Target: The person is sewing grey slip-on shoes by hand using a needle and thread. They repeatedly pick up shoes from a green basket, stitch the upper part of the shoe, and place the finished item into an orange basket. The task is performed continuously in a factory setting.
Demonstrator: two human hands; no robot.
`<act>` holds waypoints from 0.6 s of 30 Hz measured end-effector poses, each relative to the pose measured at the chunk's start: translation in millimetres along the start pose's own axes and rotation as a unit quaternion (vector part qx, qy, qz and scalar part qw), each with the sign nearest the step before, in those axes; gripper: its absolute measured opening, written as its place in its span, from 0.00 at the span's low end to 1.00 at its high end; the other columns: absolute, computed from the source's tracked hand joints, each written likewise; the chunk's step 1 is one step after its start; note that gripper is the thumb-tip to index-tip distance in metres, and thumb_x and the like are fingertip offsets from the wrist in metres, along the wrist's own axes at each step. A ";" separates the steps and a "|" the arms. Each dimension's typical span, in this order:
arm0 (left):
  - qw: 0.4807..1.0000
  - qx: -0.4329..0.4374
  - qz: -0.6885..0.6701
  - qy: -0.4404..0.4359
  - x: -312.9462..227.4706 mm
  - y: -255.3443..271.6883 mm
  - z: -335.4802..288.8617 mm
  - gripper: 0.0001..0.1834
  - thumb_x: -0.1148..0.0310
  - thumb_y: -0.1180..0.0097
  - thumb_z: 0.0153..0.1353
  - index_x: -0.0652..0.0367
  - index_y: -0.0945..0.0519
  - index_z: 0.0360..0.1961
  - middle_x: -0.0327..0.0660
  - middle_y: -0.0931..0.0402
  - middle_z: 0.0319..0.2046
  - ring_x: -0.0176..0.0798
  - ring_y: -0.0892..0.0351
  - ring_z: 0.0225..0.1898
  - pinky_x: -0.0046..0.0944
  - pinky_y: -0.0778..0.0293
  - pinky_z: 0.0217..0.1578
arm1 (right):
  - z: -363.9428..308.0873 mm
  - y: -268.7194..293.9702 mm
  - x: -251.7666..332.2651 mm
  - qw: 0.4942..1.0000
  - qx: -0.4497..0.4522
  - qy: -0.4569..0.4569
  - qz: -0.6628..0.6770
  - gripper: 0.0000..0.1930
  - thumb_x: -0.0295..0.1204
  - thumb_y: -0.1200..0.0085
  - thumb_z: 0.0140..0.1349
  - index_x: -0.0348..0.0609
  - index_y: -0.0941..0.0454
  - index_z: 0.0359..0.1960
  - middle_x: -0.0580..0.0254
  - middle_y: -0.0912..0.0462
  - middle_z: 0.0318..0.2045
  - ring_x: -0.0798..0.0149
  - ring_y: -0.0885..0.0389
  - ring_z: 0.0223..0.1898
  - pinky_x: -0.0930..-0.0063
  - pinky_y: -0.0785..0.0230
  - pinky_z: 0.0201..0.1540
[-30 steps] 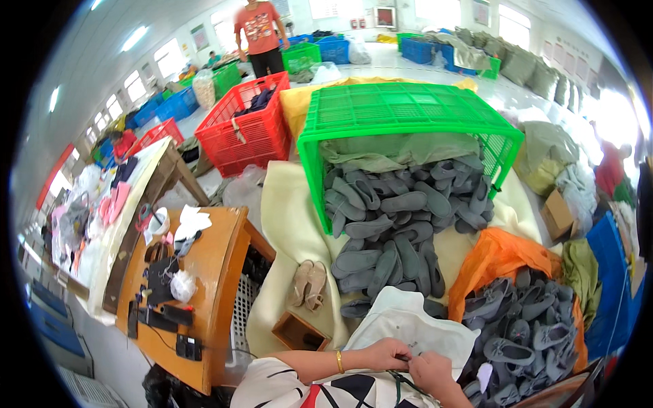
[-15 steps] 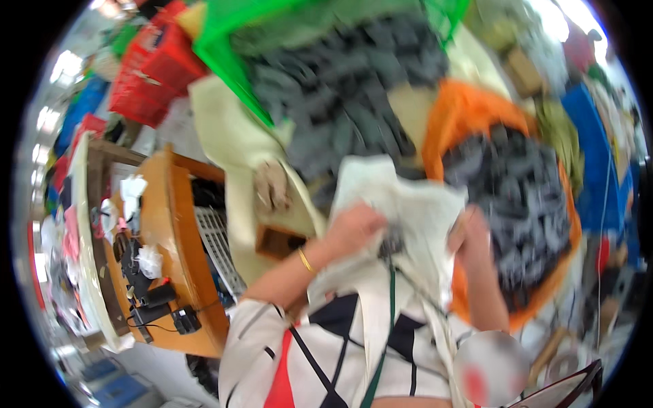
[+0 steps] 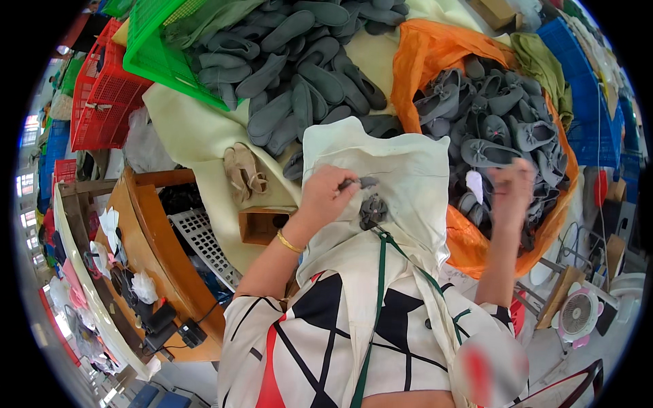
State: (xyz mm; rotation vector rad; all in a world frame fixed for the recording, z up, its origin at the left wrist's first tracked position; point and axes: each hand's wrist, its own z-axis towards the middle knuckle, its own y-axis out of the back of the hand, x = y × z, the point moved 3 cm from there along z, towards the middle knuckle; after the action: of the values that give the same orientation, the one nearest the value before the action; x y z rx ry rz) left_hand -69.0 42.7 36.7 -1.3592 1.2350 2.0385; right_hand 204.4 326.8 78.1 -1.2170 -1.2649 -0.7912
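Observation:
My left hand (image 3: pixel 326 195) is closed on a small dark grey fabric piece (image 3: pixel 367 182), held above the white cloth (image 3: pixel 408 160) spread over my lap. Just below it, a small heap of similar grey pieces (image 3: pixel 373 209) lies on the cloth. My right hand (image 3: pixel 511 194) is raised at the right, in front of an orange sack (image 3: pixel 406 71) full of grey shoes (image 3: pixel 486 153) with bows. Motion smears its fingers, so I cannot tell whether they hold anything. Close beside it is a small white scrap (image 3: pixel 474 185).
Ahead, many plain grey shoes (image 3: pixel 292 102) spill from a green crate (image 3: pixel 146 47). Beige sandals (image 3: pixel 243 170) and a wooden box (image 3: pixel 262 226) lie at left, near a wooden table (image 3: pixel 129 251). Red (image 3: pixel 102 95) and blue crates (image 3: pixel 578 88) flank me; a small fan (image 3: pixel 578 314) stands right.
My right hand has moved away from the white cloth, out to the right in front of the orange sack. My left hand has shifted slightly left and up with the view, which is sharper now.

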 end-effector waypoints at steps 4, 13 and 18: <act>0.978 0.085 -0.156 0.109 -16.2 -29.2 7.4 0.07 0.71 0.37 0.55 0.60 0.18 0.34 0.42 0.24 0.26 0.41 0.25 0.28 0.38 0.30 0.28 | -62.0 -80.1 -65.3 0.913 0.344 -0.069 -0.206 0.09 0.25 0.42 0.62 0.42 0.23 0.44 0.68 0.22 0.36 0.73 0.23 0.37 0.78 0.30 0.39; 0.967 0.091 -0.185 0.149 32.5 -17.7 44.0 0.08 0.69 0.40 0.63 0.61 0.19 0.41 0.37 0.20 0.34 0.27 0.25 0.32 0.27 0.28 0.35 | -30.9 -107.8 -86.9 0.888 0.338 0.015 -0.313 0.07 0.25 0.42 0.62 0.38 0.21 0.40 0.64 0.20 0.32 0.72 0.23 0.35 0.79 0.30 0.39; 0.870 -0.148 -0.303 0.360 175.1 41.8 62.8 0.07 0.69 0.43 0.66 0.60 0.20 0.40 0.35 0.20 0.33 0.26 0.23 0.32 0.27 0.25 0.35 | 11.9 -73.9 -121.3 0.944 0.169 -0.008 -0.285 0.05 0.23 0.46 0.67 0.36 0.23 0.42 0.71 0.24 0.33 0.79 0.29 0.33 0.85 0.35 0.37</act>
State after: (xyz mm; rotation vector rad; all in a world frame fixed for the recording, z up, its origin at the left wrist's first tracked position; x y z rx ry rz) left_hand -211.2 48.2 -90.1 -2.4182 0.5704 1.3255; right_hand 108.3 299.7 -23.7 -0.5794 -1.7163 -0.9222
